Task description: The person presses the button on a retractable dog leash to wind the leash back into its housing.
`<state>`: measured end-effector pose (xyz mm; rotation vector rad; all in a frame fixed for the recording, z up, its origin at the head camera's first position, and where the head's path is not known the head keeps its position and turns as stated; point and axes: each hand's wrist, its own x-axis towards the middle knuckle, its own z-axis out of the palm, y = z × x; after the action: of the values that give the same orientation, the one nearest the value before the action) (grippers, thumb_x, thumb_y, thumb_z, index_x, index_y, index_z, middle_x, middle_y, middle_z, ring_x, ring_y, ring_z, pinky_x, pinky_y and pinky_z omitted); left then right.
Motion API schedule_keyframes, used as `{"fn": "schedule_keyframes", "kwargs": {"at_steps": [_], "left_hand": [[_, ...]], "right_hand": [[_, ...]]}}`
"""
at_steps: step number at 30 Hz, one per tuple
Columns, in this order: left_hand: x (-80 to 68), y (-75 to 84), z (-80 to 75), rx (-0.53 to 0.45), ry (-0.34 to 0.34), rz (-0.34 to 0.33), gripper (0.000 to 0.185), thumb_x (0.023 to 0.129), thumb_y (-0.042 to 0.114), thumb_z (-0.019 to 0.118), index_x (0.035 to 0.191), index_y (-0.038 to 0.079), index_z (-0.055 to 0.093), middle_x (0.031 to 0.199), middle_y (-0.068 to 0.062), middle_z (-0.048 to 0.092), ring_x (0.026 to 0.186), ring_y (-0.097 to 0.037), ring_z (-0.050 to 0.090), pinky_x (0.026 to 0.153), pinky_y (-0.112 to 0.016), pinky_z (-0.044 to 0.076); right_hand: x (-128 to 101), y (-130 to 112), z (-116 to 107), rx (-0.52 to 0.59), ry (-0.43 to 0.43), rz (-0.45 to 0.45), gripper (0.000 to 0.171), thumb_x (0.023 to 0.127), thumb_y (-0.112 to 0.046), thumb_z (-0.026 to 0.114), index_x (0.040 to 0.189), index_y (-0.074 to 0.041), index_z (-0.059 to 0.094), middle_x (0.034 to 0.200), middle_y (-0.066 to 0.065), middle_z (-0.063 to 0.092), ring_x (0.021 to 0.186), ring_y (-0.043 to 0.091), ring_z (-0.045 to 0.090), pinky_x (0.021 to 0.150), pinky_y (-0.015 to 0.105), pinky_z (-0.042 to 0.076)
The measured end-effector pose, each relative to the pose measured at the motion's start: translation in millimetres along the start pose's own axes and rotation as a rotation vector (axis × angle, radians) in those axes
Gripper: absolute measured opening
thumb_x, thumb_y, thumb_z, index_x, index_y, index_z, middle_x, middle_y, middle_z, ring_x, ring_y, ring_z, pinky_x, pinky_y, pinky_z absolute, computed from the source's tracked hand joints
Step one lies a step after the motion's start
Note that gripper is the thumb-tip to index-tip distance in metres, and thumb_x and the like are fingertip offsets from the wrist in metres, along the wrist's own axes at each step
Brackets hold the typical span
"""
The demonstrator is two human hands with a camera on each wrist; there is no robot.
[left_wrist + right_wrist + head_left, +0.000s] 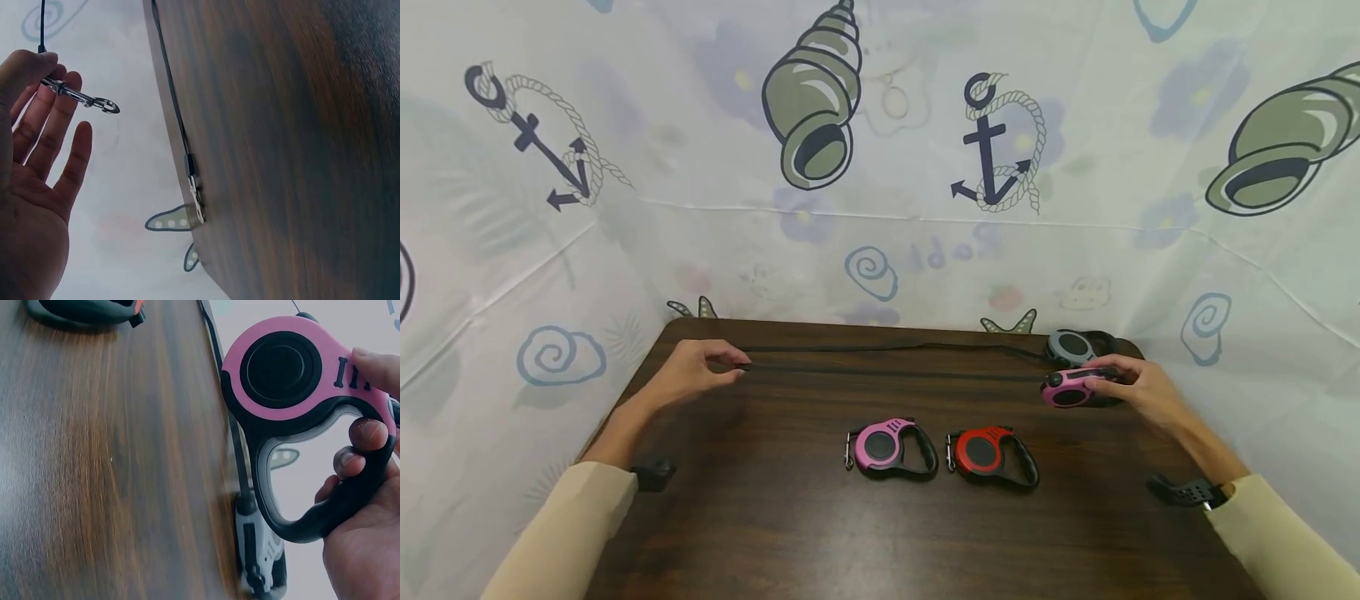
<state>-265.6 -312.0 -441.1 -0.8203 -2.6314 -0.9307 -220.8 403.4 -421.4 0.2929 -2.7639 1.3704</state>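
Purple leash (pixel 891 447), red leash (pixel 992 452) nearest on tabletop (pixel 775 517). Beyond red leash, right hand (pixel 1138 387) grip curled round pink leash (pixel 1070 388); left hand (pixel 696 367) pinches clip (pixel 84 98), cord (pixel 895 372) taut. Judgement: keep cord straight, ease back slowly.

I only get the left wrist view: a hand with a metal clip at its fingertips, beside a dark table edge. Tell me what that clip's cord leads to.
Observer: In the head view the cord runs across the table from the left hand to a pink leash reel at the far right.
Operator: Report who has that reel.
Observer: The right hand grips it; in the right wrist view its fingers curl through the black handle.
Operator: List other reels.
Observer: A grey reel lies behind the held one, and a purple reel and a red reel lie side by side mid-table.
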Motion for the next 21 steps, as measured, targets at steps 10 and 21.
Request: {"fn": "schedule_keyframes", "kwargs": {"at_steps": [10,21], "left_hand": [[5.3,7.4,9.2,-0.012,-0.014,0.002,0.022,0.085,-0.002,0.086,0.103,0.01,0.082,0.099,-0.002,0.08,0.088,-0.018,0.076,0.078,-0.038,0.061],[13.6,19.7,17.6,-0.077,-0.026,0.025,0.022,0.086,-0.002,0.085,0.104,0.01,0.081,0.1,-0.001,0.08,0.089,-0.018,0.077,0.078,-0.044,0.062]], "right_hand": [[5.2,-8.2,14.0,0.027,0.005,-0.067,0.03,0.098,-0.012,0.077,0.124,0.003,0.071,0.093,-0.01,0.072,0.076,0.011,0.061,0.065,0.029,0.052],[7.1,-16.1,27.5,0.059,-0.01,-0.096,0.031,0.097,-0.008,0.077,0.124,0.005,0.071,0.093,-0.007,0.073,0.076,0.011,0.062,0.065,0.029,0.055]]}}
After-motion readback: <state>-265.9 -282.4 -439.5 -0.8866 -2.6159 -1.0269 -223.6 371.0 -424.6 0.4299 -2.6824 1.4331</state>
